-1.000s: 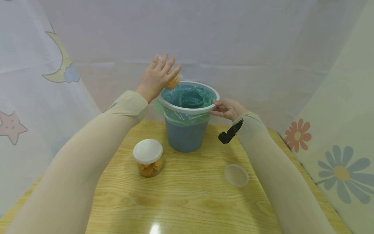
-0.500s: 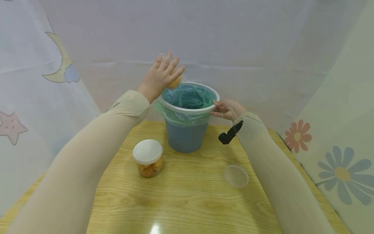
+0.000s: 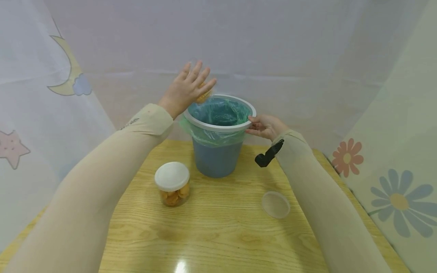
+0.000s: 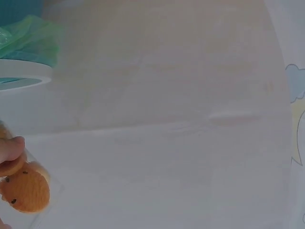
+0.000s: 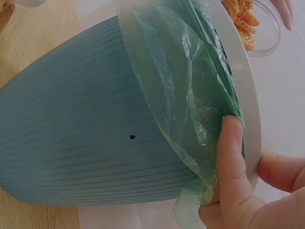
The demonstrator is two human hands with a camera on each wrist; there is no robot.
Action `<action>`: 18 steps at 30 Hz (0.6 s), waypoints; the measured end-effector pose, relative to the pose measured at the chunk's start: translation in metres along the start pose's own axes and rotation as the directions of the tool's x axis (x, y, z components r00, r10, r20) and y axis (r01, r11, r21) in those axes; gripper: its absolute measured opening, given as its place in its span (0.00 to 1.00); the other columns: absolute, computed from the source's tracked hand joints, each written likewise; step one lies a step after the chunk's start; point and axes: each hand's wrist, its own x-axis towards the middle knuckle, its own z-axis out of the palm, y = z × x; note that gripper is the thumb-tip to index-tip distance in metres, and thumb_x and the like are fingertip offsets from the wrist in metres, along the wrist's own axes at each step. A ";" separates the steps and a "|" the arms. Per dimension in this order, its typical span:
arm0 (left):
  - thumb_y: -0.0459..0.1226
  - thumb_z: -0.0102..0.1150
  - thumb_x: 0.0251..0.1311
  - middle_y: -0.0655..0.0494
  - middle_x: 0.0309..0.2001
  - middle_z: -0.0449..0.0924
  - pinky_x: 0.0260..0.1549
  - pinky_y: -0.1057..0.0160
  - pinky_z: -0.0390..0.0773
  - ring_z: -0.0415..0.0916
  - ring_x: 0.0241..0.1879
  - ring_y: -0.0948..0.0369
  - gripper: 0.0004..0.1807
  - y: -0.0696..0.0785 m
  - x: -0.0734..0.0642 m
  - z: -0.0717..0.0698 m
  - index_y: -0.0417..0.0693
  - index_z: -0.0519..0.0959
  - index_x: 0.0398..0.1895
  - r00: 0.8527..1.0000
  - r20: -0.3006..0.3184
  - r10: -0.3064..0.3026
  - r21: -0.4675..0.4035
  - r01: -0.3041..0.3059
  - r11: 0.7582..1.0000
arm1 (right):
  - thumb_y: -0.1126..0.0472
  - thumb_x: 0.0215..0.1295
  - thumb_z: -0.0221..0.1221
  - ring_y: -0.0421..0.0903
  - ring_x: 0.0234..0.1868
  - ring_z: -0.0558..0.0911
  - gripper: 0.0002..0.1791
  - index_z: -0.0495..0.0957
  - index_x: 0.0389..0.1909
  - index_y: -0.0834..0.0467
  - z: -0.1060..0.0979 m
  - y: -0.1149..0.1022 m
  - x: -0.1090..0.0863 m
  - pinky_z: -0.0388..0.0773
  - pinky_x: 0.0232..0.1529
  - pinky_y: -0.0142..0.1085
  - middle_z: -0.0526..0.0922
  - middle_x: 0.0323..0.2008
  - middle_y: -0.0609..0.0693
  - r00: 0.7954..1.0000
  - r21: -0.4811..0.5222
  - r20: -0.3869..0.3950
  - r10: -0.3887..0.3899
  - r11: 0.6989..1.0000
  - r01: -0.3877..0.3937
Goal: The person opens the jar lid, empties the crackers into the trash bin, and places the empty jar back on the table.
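A ribbed blue plastic bin (image 3: 218, 161) with a white rim (image 3: 220, 128) and a green film liner (image 3: 212, 139) is placed near the tabletop's (image 3: 218, 239) far edge. At the rim's left side, a clear round plastic container (image 5: 269, 26) of orange snacks (image 4: 29, 192) is gripped by the left hand (image 3: 186, 91) between thumb and spread fingers; it appears tilted. The rim's right side, liner included, is pinched by the right hand (image 3: 269, 127). For tipping, seemingly the step in hand, the container's mouth is best centred over the opening and tilted gradually, with the liner kept pinned.
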 end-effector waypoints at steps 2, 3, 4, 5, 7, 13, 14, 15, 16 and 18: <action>0.33 0.65 0.60 0.46 0.72 0.57 0.67 0.48 0.58 0.54 0.70 0.45 0.43 0.000 0.000 -0.001 0.55 0.55 0.75 1.000 0.012 0.014 0.020 -0.014 1.000 | 0.67 0.73 0.48 0.43 0.40 0.69 0.34 0.49 0.76 0.49 0.000 0.000 0.000 0.67 0.63 0.38 0.62 0.43 0.51 1.000 0.001 -0.002 -0.001 1.000 0.001; 0.33 0.66 0.59 0.46 0.72 0.57 0.67 0.48 0.57 0.54 0.70 0.45 0.43 0.000 0.000 -0.001 0.55 0.55 0.75 1.000 0.016 0.019 0.025 -0.019 0.999 | 0.67 0.73 0.48 0.43 0.39 0.68 0.34 0.49 0.75 0.49 0.000 0.000 0.000 0.67 0.63 0.38 0.62 0.42 0.51 1.000 0.004 -0.005 -0.001 1.000 0.001; 0.33 0.66 0.59 0.46 0.72 0.56 0.67 0.48 0.57 0.53 0.71 0.45 0.44 0.000 0.000 -0.002 0.55 0.54 0.76 1.000 0.020 0.024 0.036 -0.025 0.999 | 0.67 0.73 0.49 0.43 0.39 0.68 0.34 0.49 0.75 0.49 0.001 0.000 0.000 0.67 0.63 0.38 0.62 0.43 0.51 1.000 0.007 -0.007 -0.001 1.000 0.001; 0.33 0.66 0.59 0.46 0.72 0.56 0.67 0.48 0.57 0.53 0.71 0.45 0.44 -0.001 0.000 -0.002 0.55 0.54 0.76 0.999 0.021 0.029 0.046 -0.030 0.999 | 0.67 0.72 0.49 0.43 0.39 0.68 0.34 0.49 0.75 0.49 0.001 0.000 0.000 0.67 0.63 0.38 0.62 0.43 0.51 1.000 0.008 -0.008 -0.002 1.000 0.002; 0.34 0.66 0.59 0.46 0.72 0.56 0.67 0.48 0.56 0.53 0.71 0.45 0.44 -0.001 0.000 -0.002 0.55 0.54 0.76 0.999 0.018 0.040 0.064 -0.041 0.997 | 0.68 0.72 0.49 0.43 0.39 0.68 0.34 0.49 0.75 0.49 0.001 0.000 0.000 0.67 0.63 0.39 0.62 0.43 0.52 1.000 0.011 -0.010 -0.003 1.000 0.003; 0.32 0.64 0.61 0.46 0.72 0.58 0.67 0.48 0.57 0.55 0.70 0.46 0.42 -0.002 0.001 -0.002 0.56 0.55 0.76 0.998 -0.012 0.058 0.118 -0.057 0.991 | 0.67 0.73 0.49 0.43 0.39 0.67 0.34 0.50 0.75 0.49 0.000 0.001 0.000 0.67 0.63 0.38 0.61 0.42 0.51 1.000 0.007 -0.004 -0.005 1.000 0.005; 0.32 0.63 0.62 0.47 0.71 0.58 0.67 0.49 0.57 0.55 0.70 0.46 0.41 -0.003 0.001 -0.002 0.56 0.56 0.75 0.999 -0.020 0.051 0.124 -0.048 0.991 | 0.67 0.73 0.49 0.43 0.39 0.67 0.34 0.50 0.75 0.50 0.000 0.001 0.000 0.67 0.63 0.38 0.61 0.42 0.51 1.000 0.006 -0.004 -0.005 1.000 0.005; 0.32 0.63 0.62 0.47 0.71 0.59 0.66 0.49 0.58 0.56 0.70 0.46 0.40 -0.003 0.001 -0.002 0.56 0.56 0.75 0.999 -0.027 0.040 0.117 -0.037 0.992 | 0.67 0.73 0.49 0.43 0.39 0.67 0.33 0.50 0.75 0.50 0.000 0.001 0.001 0.67 0.63 0.38 0.61 0.42 0.51 1.000 0.005 -0.004 -0.005 1.000 0.005; 0.33 0.63 0.62 0.47 0.71 0.59 0.66 0.49 0.58 0.56 0.69 0.46 0.39 -0.004 0.001 -0.002 0.57 0.57 0.75 0.999 -0.041 0.026 0.110 -0.022 0.994 | 0.67 0.73 0.49 0.43 0.38 0.67 0.33 0.50 0.75 0.50 0.000 0.001 0.000 0.67 0.63 0.38 0.61 0.42 0.51 1.000 0.004 -0.002 -0.005 1.000 0.005; 0.31 0.61 0.63 0.47 0.70 0.60 0.66 0.49 0.58 0.56 0.69 0.46 0.38 -0.006 0.002 -0.003 0.57 0.58 0.74 0.999 -0.052 0.003 0.085 0.001 0.996 | 0.67 0.73 0.48 0.43 0.39 0.67 0.33 0.50 0.75 0.50 0.001 0.000 0.001 0.67 0.63 0.38 0.62 0.42 0.51 1.000 -0.006 0.002 -0.003 1.000 0.003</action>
